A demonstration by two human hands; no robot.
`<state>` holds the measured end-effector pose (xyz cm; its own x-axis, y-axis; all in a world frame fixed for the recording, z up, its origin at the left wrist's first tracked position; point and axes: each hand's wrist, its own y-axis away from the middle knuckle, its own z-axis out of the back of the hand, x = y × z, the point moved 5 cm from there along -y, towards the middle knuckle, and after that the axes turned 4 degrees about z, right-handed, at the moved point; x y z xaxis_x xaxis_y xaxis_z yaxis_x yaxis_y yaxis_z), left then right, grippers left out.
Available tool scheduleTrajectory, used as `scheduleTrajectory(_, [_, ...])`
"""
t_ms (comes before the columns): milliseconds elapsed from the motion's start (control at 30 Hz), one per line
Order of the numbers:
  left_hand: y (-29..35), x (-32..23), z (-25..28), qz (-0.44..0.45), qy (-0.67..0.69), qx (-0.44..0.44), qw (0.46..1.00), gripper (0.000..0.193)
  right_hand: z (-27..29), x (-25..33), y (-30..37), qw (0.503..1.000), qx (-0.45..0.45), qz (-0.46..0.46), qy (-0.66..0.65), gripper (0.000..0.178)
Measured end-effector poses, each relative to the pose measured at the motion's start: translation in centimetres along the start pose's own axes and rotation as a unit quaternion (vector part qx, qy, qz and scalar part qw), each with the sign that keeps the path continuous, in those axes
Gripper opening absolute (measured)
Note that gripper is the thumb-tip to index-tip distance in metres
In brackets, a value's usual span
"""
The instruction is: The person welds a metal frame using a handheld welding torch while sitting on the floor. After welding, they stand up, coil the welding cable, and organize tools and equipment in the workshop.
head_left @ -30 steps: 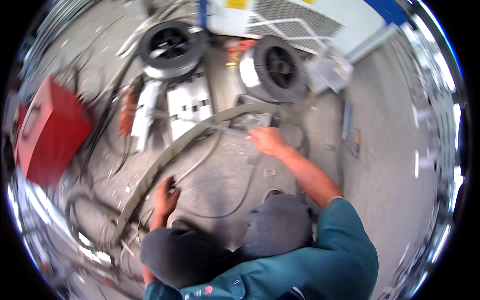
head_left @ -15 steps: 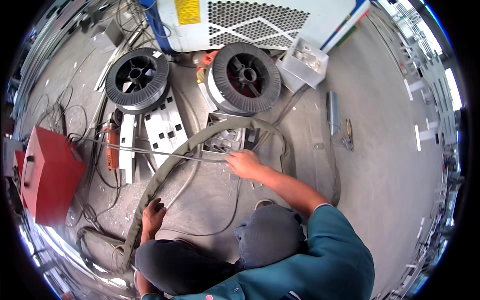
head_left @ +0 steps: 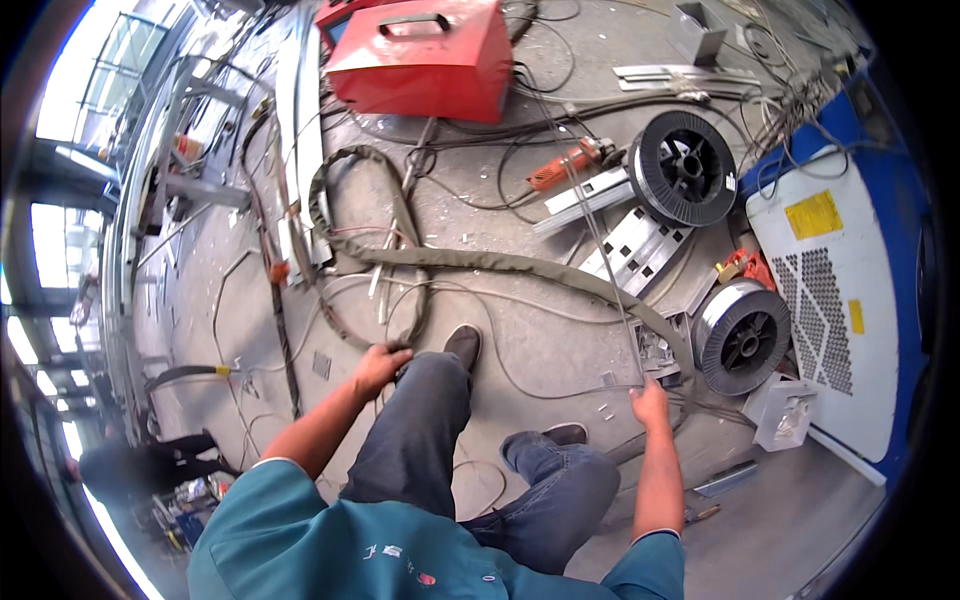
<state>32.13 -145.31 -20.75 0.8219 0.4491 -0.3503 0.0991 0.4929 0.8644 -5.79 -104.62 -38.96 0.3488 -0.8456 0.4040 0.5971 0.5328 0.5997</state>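
My left hand (head_left: 377, 369) is closed round the lower bend of an olive fabric-sleeved cable (head_left: 510, 262), beside my left knee. From that bend the cable loops over the floor, then runs right, past a small box of metal pieces (head_left: 655, 350). Beside this box, my right hand (head_left: 650, 400) pinches thin grey cables (head_left: 603, 235) that stretch up toward a red metal box with a black handle (head_left: 420, 65). My right fingertips are small and partly hidden.
Two black wire spools (head_left: 683, 168) (head_left: 742, 337) stand near a blue-and-white machine cabinet (head_left: 845, 300). An orange angle grinder (head_left: 568, 165) and slotted metal strips (head_left: 640, 248) lie nearby. Loose cables cross the floor. Another person in dark clothes (head_left: 150, 465) is at the far left.
The view has swung left, so the red box now stands at the top and the spools at the right. My left hand has gone from loose to gripping the sleeved cable.
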Motion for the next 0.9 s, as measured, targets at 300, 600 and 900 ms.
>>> scheduleTrajectory(300, [28.1, 19.9, -1.0, 0.119, -0.207, -0.049, 0.97, 0.053, 9.2, 9.4, 15.9, 0.988, 0.089, 0.102, -0.071, 0.051])
scheduleTrajectory(600, [40.3, 23.8, -8.9, 0.081, -0.049, -0.016, 0.995, 0.049, 13.6, -4.5, 38.8, 0.997, 0.019, -0.006, -0.08, 0.047])
scheduleTrajectory(900, [53.3, 25.4, -16.2, 0.009, 0.043, 0.042, 0.998, 0.051, 5.8, -25.3, 64.4, 0.941, -0.042, -0.218, -0.256, 0.036])
